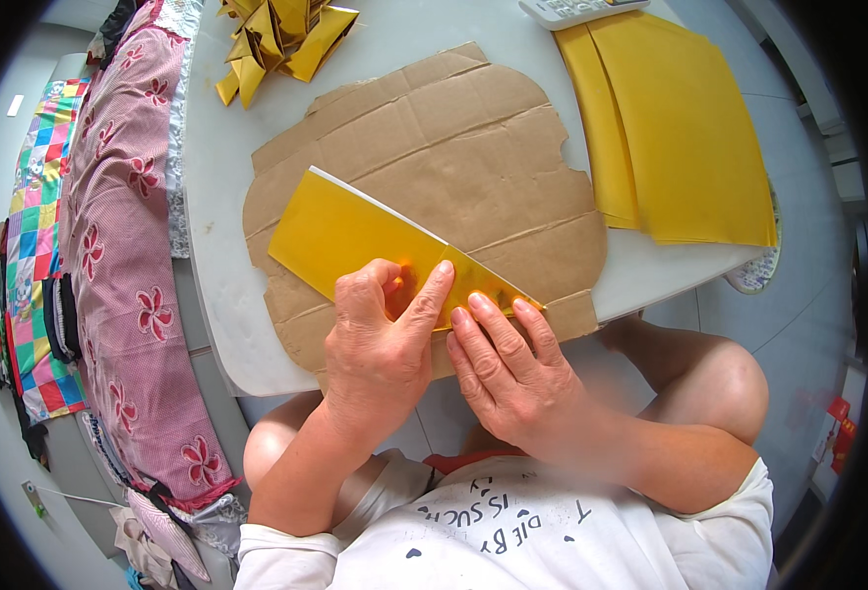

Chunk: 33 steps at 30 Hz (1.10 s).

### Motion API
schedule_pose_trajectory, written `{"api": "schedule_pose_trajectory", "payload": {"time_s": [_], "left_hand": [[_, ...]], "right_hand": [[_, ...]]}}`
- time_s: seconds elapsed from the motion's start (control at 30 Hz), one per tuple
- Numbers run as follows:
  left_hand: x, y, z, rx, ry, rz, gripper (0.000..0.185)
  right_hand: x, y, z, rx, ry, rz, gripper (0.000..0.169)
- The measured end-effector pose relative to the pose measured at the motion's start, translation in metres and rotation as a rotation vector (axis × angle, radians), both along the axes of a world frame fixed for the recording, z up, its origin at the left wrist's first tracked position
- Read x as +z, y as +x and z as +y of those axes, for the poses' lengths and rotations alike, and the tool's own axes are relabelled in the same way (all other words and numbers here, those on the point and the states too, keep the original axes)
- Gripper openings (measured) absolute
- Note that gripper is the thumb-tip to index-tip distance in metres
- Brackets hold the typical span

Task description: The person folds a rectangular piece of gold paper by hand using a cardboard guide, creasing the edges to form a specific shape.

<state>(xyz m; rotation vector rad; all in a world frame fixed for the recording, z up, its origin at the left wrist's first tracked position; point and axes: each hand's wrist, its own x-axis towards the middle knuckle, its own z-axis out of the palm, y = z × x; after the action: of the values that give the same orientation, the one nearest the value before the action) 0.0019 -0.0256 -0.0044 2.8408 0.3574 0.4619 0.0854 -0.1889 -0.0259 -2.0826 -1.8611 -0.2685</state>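
A sheet of shiny gold paper [345,228], folded into a long strip with a thin white edge, lies slantwise on a flattened piece of brown cardboard [471,169]. My left hand [386,332] rests on the paper's lower middle, its index finger pressed near the upper edge and its thumb side curled against the surface. On the right end of the strip, the fingertips of my right hand [507,354] press down along the fold, close beside the left hand. Whether the thumbs pinch the paper cannot be told.
A stack of gold paper sheets [692,140] lies at the table's right, with a white keypad device [581,9] at its top edge. Folded gold paper pieces [279,40] are heaped at the far left. The white table [220,295] has a rounded near corner. A pink flowered cloth [120,221] covers furniture leftward.
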Motion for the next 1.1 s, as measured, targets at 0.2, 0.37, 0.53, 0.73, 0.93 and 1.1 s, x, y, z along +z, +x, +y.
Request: {"api": "schedule_pose_trajectory", "payload": {"time_s": [0.2,0.37,0.53,0.73,0.93,1.1], "left_hand": [[0.004,0.002,-0.001,-0.003,0.012,0.04,0.043],[0.005,0.003,0.0,-0.011,0.013,0.059,0.043],[0.006,0.006,0.002,-0.03,0.058,0.084,0.048],[0.008,0.008,0.001,-0.031,0.105,0.145,0.051],[0.008,0.006,-0.002,-0.02,0.129,0.168,0.052],[0.007,0.005,-0.001,-0.02,0.128,0.156,0.051]], "right_hand": [[0.001,0.0,0.0,0.005,-0.007,-0.015,0.039],[-0.001,0.0,0.0,0.004,0.006,-0.014,0.038],[-0.002,0.0,0.0,0.003,0.017,-0.029,0.037],[-0.005,0.001,-0.001,0.014,0.033,-0.049,0.037],[-0.004,0.002,-0.005,0.031,0.022,-0.054,0.04],[0.0,0.006,-0.011,0.01,-0.027,-0.085,0.043]]}}
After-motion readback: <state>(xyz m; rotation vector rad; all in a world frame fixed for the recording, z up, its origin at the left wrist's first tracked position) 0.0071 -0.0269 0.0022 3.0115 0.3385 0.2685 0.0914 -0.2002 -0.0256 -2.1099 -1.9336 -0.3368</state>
